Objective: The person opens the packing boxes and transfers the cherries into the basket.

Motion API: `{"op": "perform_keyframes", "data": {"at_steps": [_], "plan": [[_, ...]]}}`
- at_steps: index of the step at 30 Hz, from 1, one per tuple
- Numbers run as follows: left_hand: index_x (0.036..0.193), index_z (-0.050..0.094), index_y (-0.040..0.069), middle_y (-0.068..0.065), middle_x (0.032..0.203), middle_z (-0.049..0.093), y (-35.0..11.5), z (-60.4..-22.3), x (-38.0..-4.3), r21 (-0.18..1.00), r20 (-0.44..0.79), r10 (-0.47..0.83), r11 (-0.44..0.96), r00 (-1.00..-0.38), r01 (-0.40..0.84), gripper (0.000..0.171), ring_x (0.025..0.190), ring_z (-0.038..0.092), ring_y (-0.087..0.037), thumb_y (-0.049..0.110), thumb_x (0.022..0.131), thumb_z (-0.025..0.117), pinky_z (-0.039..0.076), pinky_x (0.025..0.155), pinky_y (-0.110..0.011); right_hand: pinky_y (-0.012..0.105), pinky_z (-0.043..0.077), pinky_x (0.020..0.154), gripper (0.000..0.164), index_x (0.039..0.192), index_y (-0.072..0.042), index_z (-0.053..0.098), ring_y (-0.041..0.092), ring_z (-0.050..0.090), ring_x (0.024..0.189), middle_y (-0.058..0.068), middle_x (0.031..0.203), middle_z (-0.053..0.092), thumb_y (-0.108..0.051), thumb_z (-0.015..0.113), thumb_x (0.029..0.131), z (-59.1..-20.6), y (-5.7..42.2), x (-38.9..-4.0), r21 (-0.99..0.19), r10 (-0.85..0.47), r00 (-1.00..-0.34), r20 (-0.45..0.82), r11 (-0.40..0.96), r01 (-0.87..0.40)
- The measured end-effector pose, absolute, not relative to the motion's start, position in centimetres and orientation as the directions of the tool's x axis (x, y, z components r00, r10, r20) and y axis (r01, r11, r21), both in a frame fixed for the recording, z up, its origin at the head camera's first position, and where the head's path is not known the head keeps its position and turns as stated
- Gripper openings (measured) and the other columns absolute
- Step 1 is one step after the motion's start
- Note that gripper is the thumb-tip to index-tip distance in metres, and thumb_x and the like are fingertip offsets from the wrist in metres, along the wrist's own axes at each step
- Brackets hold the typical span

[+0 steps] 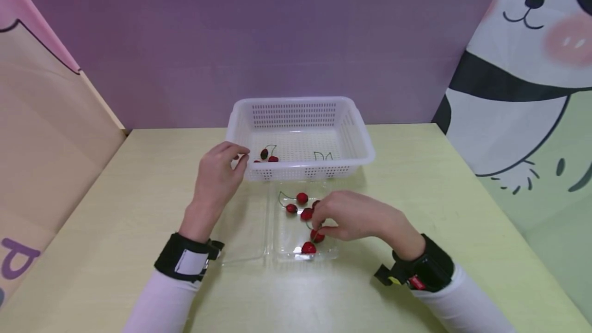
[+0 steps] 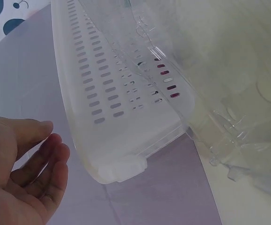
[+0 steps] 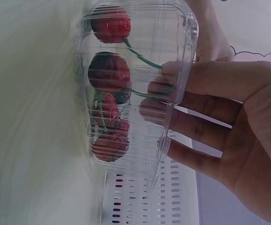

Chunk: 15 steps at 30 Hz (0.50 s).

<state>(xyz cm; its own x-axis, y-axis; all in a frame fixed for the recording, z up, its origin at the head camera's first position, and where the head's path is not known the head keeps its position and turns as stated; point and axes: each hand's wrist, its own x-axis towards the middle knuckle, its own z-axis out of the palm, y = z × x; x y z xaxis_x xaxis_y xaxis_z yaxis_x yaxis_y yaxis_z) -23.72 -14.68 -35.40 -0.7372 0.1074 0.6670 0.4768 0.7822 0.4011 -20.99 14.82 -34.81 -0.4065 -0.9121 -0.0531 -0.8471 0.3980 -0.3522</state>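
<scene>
My right hand [image 1: 353, 215] reaches into a clear plastic clamshell box [image 1: 285, 235] on the table. Its thumb and fingertips pinch green cherry stems [image 3: 144, 60] in the right wrist view, with red cherries [image 3: 109, 70] below them in the box. Several more cherries [image 1: 302, 198] lie around the fingertips. My left hand [image 1: 219, 173] is at the left front corner of a white perforated basket [image 1: 300, 171]. In the left wrist view its fingers are loosely bent beside the basket rim, with nothing between them. A few cherries [image 1: 273, 159] with stems lie inside the basket.
The box's clear lid [image 1: 242, 235] lies folded out flat to the left on the pale wooden table [image 1: 139, 209]. Behind the basket rises a purple backdrop [image 1: 296, 40]. A panda-printed panel [image 1: 518, 55] stands on the right.
</scene>
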Motion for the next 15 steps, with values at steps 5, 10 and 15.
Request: {"op": "perform_keyframes", "data": {"at_steps": [5,10,15], "plan": [[0.097,0.076,-0.006,-0.021,0.103,0.073,-14.58,-35.33,-23.66,0.402,0.659,0.117,0.78,-0.743,0.479,0.012,0.086,0.071,-0.032,-0.006,0.085,0.078,0.061,0.073,-0.042,0.021,0.055,0.077,0.008,0.097,-0.015,0.078,0.002,0.063,0.081,-0.011,0.09,0.07,-0.009,0.076,0.092,-34.86,14.79,-20.98,-0.357,-0.917,-0.397,-0.046,0.386,-0.851],[0.098,0.076,-0.006,-0.021,0.103,0.073,-14.53,-35.3,-23.61,0.4,0.65,0.122,0.784,-0.75,0.475,0.013,0.086,0.071,-0.032,-0.006,0.085,0.078,0.061,0.074,-0.042,0.021,0.055,0.076,0.008,0.095,-0.015,0.078,0.001,0.062,0.08,-0.012,0.089,0.069,-0.007,0.075,0.092,-34.83,14.76,-21.02,-0.359,-0.92,-0.39,-0.031,0.375,-0.855],[0.098,0.076,-0.006,-0.021,0.104,0.073,-14.45,-35.24,-23.52,0.397,0.642,0.123,0.791,-0.757,0.465,0.012,0.088,0.071,-0.033,-0.006,0.086,0.077,0.061,0.074,-0.043,0.02,0.054,0.074,0.009,0.094,-0.014,0.076,0.001,0.061,0.079,-0.011,0.089,0.068,-0.005,0.074,0.092,-34.71,14.77,-21.02,-0.347,-0.927,-0.374,0.016,0.346,-0.872]]}}
